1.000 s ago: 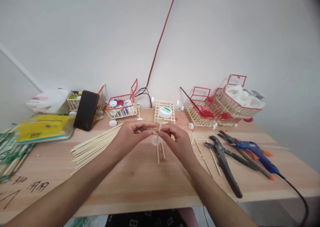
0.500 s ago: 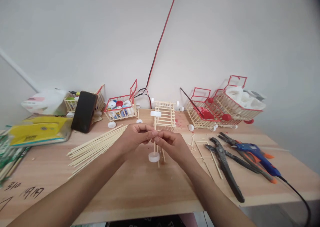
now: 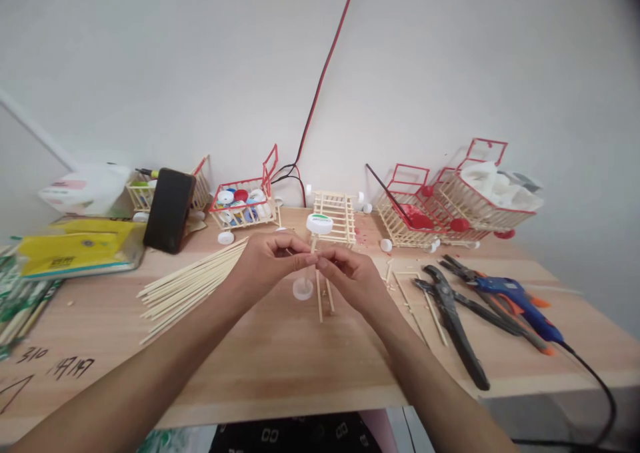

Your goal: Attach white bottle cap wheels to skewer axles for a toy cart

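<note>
Between both hands is a short wooden stick with a white bottle cap at each end, like an axle with wheels. The upper cap [image 3: 320, 224] shows its printed top, while the lower cap [image 3: 303, 290] shows its hollow inside. My left hand [image 3: 277, 258] pinches the stick near its middle. Touching it from the other side, my right hand [image 3: 347, 274] has its fingertips closed on the same stick. Just behind lies a small stick-built cart [image 3: 340, 216] with white caps for wheels. Two loose sticks [image 3: 320, 303] lie on the table below the hands.
A bundle of thin sticks [image 3: 193, 286] lies left. Finished carts, one filled with caps [image 3: 240, 206], line the wall beside a phone [image 3: 169, 210]. Cutting pliers [image 3: 453, 326] and a blue glue gun [image 3: 517, 301] with a cord lie right. A yellow packet [image 3: 80, 246] sits left.
The capped stick has tilted, so its upper cap turns its printed top towards me and its lower end has swung left. Both hands keep hold of it. My view has shifted slightly.
</note>
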The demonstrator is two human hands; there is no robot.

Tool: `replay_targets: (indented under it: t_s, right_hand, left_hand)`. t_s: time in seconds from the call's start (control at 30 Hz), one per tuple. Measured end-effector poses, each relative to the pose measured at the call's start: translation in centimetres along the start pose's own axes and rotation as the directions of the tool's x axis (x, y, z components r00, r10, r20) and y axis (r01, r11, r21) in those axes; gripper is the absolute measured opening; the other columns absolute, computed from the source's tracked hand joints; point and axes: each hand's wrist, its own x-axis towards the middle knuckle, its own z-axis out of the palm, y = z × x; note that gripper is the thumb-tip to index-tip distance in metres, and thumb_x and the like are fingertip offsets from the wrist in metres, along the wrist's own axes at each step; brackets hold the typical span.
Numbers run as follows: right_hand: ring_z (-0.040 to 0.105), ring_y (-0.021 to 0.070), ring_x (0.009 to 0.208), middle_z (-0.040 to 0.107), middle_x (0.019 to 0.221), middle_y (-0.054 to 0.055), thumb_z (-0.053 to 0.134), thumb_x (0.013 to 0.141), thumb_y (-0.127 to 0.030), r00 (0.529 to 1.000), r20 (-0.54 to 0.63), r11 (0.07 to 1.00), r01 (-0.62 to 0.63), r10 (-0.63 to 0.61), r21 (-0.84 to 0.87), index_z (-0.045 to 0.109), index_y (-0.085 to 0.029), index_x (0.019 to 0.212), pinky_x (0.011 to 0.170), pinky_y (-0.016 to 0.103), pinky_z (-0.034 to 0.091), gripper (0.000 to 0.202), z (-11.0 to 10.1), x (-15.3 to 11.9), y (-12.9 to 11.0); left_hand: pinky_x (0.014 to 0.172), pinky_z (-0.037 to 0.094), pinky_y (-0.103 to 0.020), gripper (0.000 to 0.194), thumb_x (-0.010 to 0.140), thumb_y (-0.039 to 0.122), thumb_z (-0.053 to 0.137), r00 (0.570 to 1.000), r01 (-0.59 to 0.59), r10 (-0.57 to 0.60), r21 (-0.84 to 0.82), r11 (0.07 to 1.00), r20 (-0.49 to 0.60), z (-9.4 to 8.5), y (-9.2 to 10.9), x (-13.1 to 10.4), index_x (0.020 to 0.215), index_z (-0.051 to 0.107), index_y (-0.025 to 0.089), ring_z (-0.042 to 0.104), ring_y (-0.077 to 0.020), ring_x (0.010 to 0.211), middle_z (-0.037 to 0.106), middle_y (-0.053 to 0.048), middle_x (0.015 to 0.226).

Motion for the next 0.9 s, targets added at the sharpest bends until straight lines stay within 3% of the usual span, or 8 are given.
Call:
replay_targets:
  t_s: [0.23,0.57,0.67,0.77,0.9]
  right_hand:
    - [0.062,0.0166,0.082,0.07,0.089,0.004,0.055,0.087,-0.034,0.991,-0.125,0.999,0.041,-0.045,-0.031,0.068,-0.021,0.088,0.07,0.029,0.047,0.018,-1.0,0.3,-0.1]
    - [0.062,0.0161,0.082,0.069,0.085,0.003,0.053,0.088,-0.033,0.985,-0.17,0.999,0.018,-0.024,-0.037,0.067,-0.02,0.084,0.074,0.029,0.047,0.019,-1.4,0.4,0.0]
    - [0.062,0.0168,0.086,0.07,0.092,0.005,0.052,0.089,-0.035,0.994,-0.11,0.999,-0.013,0.008,-0.045,0.067,-0.02,0.089,0.076,0.031,0.047,0.022,-1.4,0.4,0.1]
    - [0.063,0.018,0.09,0.068,0.106,0.006,0.06,0.083,-0.035,0.998,0.028,0.997,-0.048,0.05,-0.065,0.065,-0.021,0.105,0.072,0.03,0.048,0.026,-1.2,0.4,0.2]
    - [0.059,0.0201,0.099,0.063,0.118,0.006,0.07,0.074,-0.029,0.987,0.161,0.99,0.03,-0.007,-0.139,0.059,-0.026,0.12,0.066,0.028,0.047,0.048,-0.6,0.2,0.1]
  left_hand:
    - [0.06,0.042,-0.022,0.008,0.075,0.025,0.072,0.976,-0.216,0.216,0.174,0.961,0.019,0.1,0.1,-0.3,0.073,0.072,0.018,0.057,-0.0102,0.065,0.066,0.0,0.071]
    - [0.07,0.048,-0.027,0.009,0.079,0.026,0.068,0.945,-0.322,0.323,0.278,0.905,0.042,0.2,1.0,-0.7,0.077,0.072,0.019,0.062,-0.0162,0.077,0.069,-0.004,0.081]
    - [0.071,0.049,-0.027,0.008,0.079,0.026,0.068,0.942,-0.322,0.335,0.294,0.9,0.006,0.2,1.1,-0.8,0.078,0.073,0.02,0.062,-0.0158,0.078,0.07,-0.003,0.082]
    - [0.072,0.049,-0.026,0.007,0.079,0.025,0.067,0.942,-0.305,0.332,0.291,0.907,-0.046,0.0,1.0,-0.8,0.078,0.072,0.02,0.062,-0.0145,0.077,0.069,-0.002,0.082]
    - [0.07,0.049,-0.026,0.007,0.08,0.023,0.066,0.937,-0.313,0.344,0.283,0.907,-0.064,-0.2,1.0,-0.8,0.077,0.072,0.019,0.061,-0.0135,0.074,0.068,-0.002,0.078]
